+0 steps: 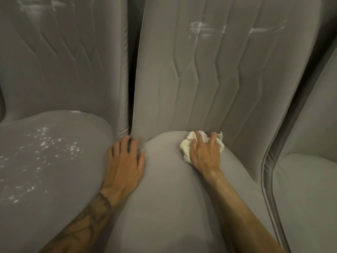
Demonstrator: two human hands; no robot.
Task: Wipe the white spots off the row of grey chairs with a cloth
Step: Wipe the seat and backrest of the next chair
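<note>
Grey fabric covers three chairs standing side by side. The cloth, white and bunched, lies at the rear of the middle chair seat, just beside the join with the middle backrest. The right hand lies on top of it; its fingers are spread, bent over the bunched folds, gripping the cloth and pressing it onto the seat. The left hand rests palm down across the gap between the left chair seat and the middle seat, fingers relaxed and holding nothing. White spots are scattered over the left seat. White smears mark the upper middle backrest, and similar streaks mark the left backrest. The right chair stands just beside the middle one.
</note>
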